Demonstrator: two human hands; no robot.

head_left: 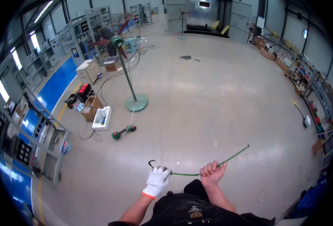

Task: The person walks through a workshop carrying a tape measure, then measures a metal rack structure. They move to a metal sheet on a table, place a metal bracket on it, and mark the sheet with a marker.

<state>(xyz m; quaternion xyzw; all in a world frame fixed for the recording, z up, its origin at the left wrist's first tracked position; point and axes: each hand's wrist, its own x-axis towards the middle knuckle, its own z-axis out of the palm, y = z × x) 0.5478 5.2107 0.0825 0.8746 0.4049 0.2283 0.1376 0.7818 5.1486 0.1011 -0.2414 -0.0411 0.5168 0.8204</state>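
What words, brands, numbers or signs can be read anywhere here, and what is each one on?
None can be read clearly enough to quote.
Black shirt: small pale and gold print on the front, too small and blurred to read.
Green tape: any markings along it are too fine to read.
Pale crate: small dark marks on its side, too small to read.

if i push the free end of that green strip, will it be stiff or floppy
The green strip probably has some stiffness, as it juts out past the right hand without drooping. It likely flexes under a push, since its line turns upward at that hand. Being so narrow, it is probably light.
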